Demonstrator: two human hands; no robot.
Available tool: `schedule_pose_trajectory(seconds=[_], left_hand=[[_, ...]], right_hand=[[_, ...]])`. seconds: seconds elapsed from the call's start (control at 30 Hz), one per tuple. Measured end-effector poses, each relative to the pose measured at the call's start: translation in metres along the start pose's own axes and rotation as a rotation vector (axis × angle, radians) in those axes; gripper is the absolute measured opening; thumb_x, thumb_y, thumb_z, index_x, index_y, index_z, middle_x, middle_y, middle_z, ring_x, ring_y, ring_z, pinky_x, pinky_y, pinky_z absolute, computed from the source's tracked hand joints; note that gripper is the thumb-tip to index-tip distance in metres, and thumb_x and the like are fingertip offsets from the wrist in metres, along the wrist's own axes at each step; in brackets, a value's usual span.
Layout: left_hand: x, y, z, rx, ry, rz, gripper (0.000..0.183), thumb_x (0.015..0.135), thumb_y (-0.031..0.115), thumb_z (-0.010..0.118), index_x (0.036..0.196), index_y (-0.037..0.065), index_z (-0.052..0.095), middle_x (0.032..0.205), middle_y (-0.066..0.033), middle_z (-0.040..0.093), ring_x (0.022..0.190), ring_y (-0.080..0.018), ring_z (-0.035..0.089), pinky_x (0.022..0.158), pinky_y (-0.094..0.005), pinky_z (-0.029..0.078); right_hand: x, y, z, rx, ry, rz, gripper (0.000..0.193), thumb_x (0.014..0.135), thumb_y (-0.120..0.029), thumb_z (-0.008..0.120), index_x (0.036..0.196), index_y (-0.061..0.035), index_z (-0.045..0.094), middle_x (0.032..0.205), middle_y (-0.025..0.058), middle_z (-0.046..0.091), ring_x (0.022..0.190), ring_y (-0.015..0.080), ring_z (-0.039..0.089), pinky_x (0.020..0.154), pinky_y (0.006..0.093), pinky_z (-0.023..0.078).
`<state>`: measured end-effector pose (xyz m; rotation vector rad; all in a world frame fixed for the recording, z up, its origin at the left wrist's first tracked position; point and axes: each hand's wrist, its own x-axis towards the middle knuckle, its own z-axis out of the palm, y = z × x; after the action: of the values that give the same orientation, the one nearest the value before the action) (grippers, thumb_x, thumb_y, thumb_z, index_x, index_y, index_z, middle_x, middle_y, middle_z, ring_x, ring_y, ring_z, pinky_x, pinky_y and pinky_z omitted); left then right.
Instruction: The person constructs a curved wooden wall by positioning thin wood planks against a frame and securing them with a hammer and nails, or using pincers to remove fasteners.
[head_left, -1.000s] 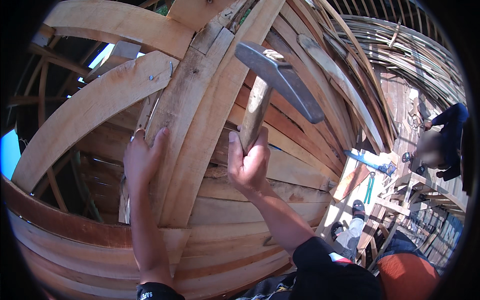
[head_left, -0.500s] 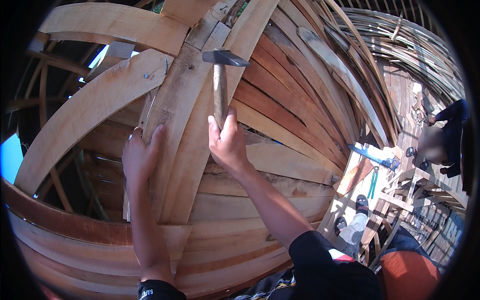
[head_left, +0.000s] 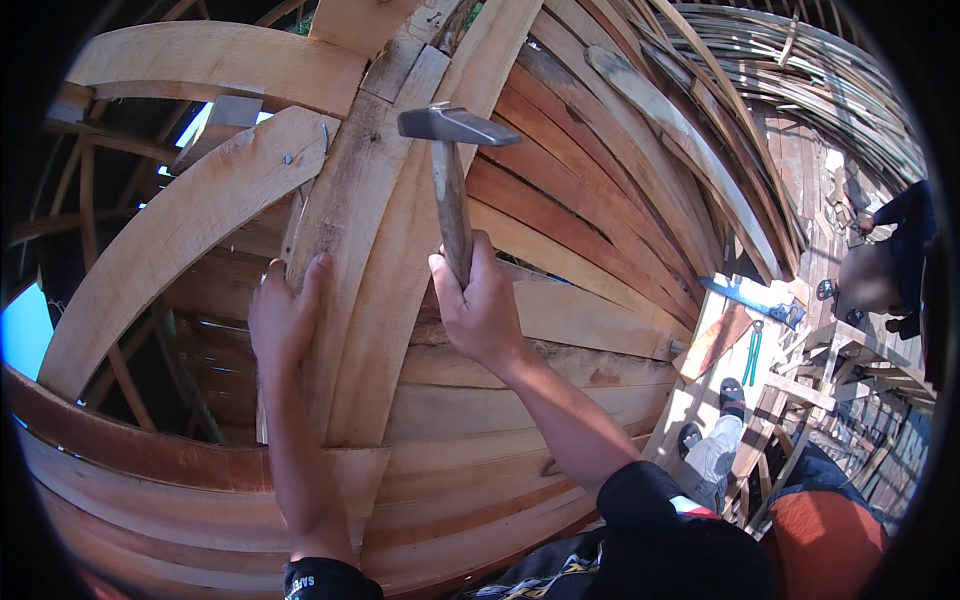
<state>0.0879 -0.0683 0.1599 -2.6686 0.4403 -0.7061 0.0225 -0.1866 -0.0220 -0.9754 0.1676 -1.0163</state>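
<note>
A hammer (head_left: 453,200) with a dark metal head and a worn wooden handle is raised in my right hand (head_left: 483,310), whose fingers wrap the lower handle. Its head hangs over the upright boards, apart from any nail. My left hand (head_left: 285,315) grips the left edge of an upright wooden plank (head_left: 345,200), thumb on the face and fingertips hidden behind the edge. Just above that hand, a curved timber (head_left: 190,225) ends against the plank. Two nails stick out near its end: a short bluish nail (head_left: 287,160) and a longer nail (head_left: 324,140).
Hull planks (head_left: 600,310) fan out to the right. A hand saw (head_left: 755,300) and green-handled pliers (head_left: 754,352) lie on a board by my sandalled foot (head_left: 732,395). Another person (head_left: 895,270) is at the far right. Long thin strips (head_left: 800,80) are piled behind.
My right hand and the hammer have shifted slightly right and down, and the hammer's head has tilted. The left hand keeps its grip on the plank. The whole view has moved a little.
</note>
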Motion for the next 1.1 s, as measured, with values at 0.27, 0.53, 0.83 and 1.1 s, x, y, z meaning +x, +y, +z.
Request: schedule_pose_trajectory(seconds=[0.27, 0.53, 0.83, 1.1], left_hand=[[0.004, 0.022, -0.012, 0.014, -0.003, 0.025, 0.087, 0.083, 0.068, 0.049, 0.126, -0.008, 0.051, 0.116, -0.0304, 0.059, 0.111, -0.0434, 0.055, 0.095, -0.048, 0.042], [0.0, 0.026, -0.016, -0.005, 0.007, 0.012, 0.086, 0.084, 0.067, 0.048, 0.126, -0.008, 0.052, 0.114, -0.0303, 0.06, 0.111, -0.0424, 0.056, 0.094, -0.0477, 0.043], [0.001, 0.015, -0.01, 0.0, 0.025, 0.013, 0.086, 0.083, 0.068, 0.049, 0.125, -0.008, 0.052, 0.113, -0.0303, 0.06, 0.109, -0.0433, 0.057, 0.094, -0.0477, 0.043], [0.0, 0.012, -0.008, 0.029, -0.008, 0.001, 0.087, 0.082, 0.069, 0.049, 0.125, -0.007, 0.052, 0.115, -0.0304, 0.059, 0.11, -0.0435, 0.056, 0.095, -0.0482, 0.042]], right_hand=[[0.029, 0.043, 0.021, -0.222, -0.046, -0.038, 0.018, 0.092, -0.01, 0.055, 0.094, 0.0006, 0.041, 0.052, 0.0107, 0.05, 0.047, 0.022, 0.056, 0.049, 0.0333, 0.043], [0.032, 0.028, 0.026, -0.189, 0.044, 0.048, 0.022, 0.091, -0.014, 0.055, 0.1, 0.0022, 0.042, 0.068, 0.025, 0.058, 0.064, 0.0386, 0.062, 0.055, 0.0449, 0.046], [0.025, 0.018, 0.024, 0.187, 0.374, -0.138, 0.018, 0.092, -0.01, 0.057, 0.093, -0.0005, 0.041, 0.058, 0.0144, 0.054, 0.051, 0.0276, 0.06, 0.048, 0.0361, 0.045], [0.013, 0.0, 0.003, 0.209, 0.272, -0.088, 0.023, 0.093, -0.018, 0.053, 0.098, 0.0001, 0.04, 0.06, 0.0198, 0.055, 0.056, 0.0403, 0.06, 0.049, 0.0454, 0.045]])
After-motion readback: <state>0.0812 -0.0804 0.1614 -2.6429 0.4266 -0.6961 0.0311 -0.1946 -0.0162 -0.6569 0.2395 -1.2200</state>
